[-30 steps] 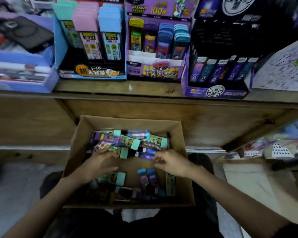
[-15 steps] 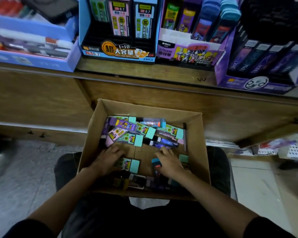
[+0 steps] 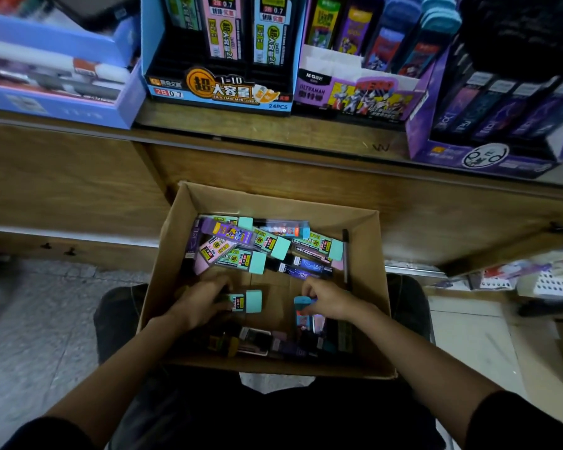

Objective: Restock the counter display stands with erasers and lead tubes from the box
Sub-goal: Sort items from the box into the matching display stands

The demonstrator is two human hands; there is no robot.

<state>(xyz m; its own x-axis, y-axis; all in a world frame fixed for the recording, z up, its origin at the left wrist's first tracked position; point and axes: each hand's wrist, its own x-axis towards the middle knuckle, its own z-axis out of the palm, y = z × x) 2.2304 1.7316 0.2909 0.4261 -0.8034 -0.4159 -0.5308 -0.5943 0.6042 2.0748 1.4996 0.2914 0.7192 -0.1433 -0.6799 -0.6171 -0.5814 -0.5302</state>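
Low on the lap, just under the table's (image 3: 273,133) front edge: open cardboard box (image 3: 366,280). Bare strip of box floor between the far heap of lead tubes (image 3: 260,248) and the near pile. Left hand (image 3: 202,303) curled round a teal-capped lead tube (image 3: 249,301); right hand (image 3: 330,302) pinching a blue-capped tube (image 3: 303,315). Up on the table, blue lead stand (image 3: 215,90) beside Ultraman stand (image 3: 355,95).

We find a stationery shop, printed display stands (image 3: 221,89) of lead tubes (image 3: 223,34) crowding our wooden table (image 3: 273,128), restock box (image 3: 163,261) below.
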